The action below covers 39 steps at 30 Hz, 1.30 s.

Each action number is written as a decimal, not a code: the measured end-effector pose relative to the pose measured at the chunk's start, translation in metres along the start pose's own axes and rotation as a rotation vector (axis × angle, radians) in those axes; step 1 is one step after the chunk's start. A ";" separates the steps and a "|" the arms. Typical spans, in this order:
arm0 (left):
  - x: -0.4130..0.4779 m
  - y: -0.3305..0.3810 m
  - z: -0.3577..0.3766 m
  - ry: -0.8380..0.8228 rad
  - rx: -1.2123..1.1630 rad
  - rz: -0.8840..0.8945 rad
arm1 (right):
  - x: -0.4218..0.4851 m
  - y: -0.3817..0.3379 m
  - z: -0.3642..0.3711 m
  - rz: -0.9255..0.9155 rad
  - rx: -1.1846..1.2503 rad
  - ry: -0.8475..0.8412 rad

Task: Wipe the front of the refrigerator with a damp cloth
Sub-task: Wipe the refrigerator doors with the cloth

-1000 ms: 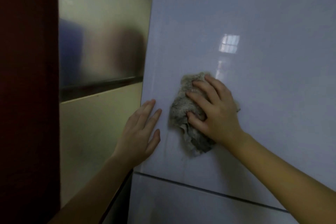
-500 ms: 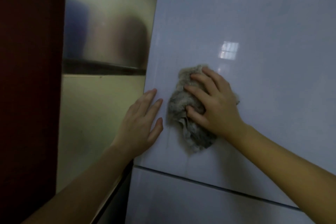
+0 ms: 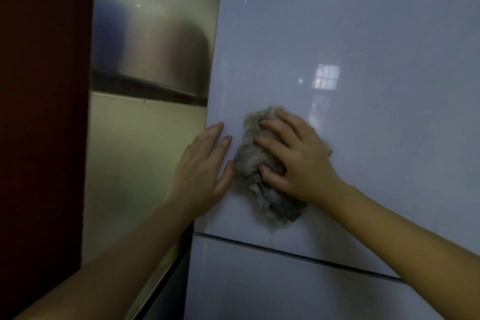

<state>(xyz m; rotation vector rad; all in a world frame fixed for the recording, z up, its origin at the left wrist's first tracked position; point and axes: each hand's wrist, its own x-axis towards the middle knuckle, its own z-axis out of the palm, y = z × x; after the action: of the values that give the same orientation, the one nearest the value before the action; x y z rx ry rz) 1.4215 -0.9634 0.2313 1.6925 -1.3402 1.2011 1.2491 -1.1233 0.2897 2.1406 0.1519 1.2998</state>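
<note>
head | right hand [image 3: 298, 163] grip wide, pressing cloth [image 3: 249, 161] on refrigerator [image 3: 376, 150] | left hand [image 3: 202, 174] flat

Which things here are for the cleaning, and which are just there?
For the job: crumpled grey cloth, glossy white refrigerator door, right hand pressing the cloth, left hand flat on the door.
Just there: dark red panel, shiny metal panel, beige panel.
</note>
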 end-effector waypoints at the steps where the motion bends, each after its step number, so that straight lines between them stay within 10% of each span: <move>1: 0.001 0.001 0.000 0.002 -0.005 -0.005 | -0.012 -0.006 0.004 -0.053 0.007 -0.029; 39: -0.079 -0.001 0.060 0.176 -0.022 0.037 | -0.072 -0.047 0.034 -0.161 -0.037 -0.012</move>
<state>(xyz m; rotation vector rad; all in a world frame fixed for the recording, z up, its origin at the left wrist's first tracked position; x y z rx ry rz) 1.4335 -0.9882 0.1362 1.5150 -1.2778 1.3192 1.2510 -1.1298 0.1973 2.0595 0.2876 1.1872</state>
